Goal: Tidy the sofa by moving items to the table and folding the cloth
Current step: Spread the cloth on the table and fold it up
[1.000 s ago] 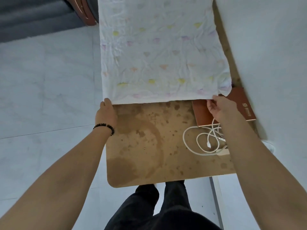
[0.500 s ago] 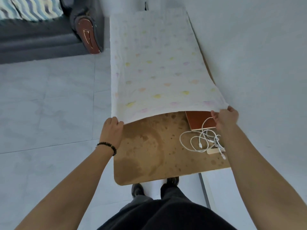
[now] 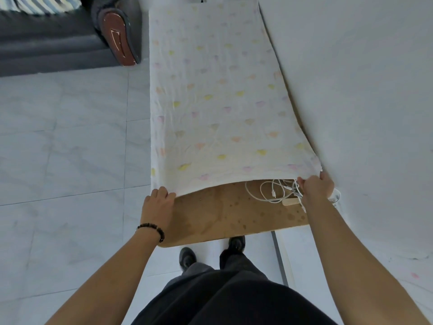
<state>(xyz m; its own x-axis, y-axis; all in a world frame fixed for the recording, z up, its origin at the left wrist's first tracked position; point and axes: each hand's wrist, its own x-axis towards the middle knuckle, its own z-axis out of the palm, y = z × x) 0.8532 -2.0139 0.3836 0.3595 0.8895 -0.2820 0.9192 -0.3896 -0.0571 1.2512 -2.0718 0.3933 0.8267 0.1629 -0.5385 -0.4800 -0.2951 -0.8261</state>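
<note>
The white crumpled cloth with pastel heart shapes [image 3: 218,95] lies spread lengthwise over the far part of the brown stained wooden counter [image 3: 210,219], its left side hanging over the counter's edge. I hold its near edge by both corners. My left hand [image 3: 158,202] has its fingers curled over the near left corner. My right hand [image 3: 316,186] pinches the near right corner, thumb on top. My hands are well apart, and the edge runs between them, raised a little off the wood with shadow beneath it.

Just beside my right hand a tangled white cable [image 3: 264,191] lies on the counter, partly under the lifted edge, with a small pale charger block [image 3: 290,202] touching it. A dark beaded bracelet [image 3: 152,228] sits on my left wrist.

The near end of the counter is bare, marked with dark rings and spots. Below it I see my black trousers [image 3: 234,296] and black shoes [image 3: 187,256] on the pale marble-tiled floor [image 3: 58,148]. A white wall [image 3: 363,90] runs along the counter's right side. At the far left stands a dark grey sofa [image 3: 46,48] with a brown armrest end [image 3: 119,38] and a striped cushion [image 3: 35,4].
</note>
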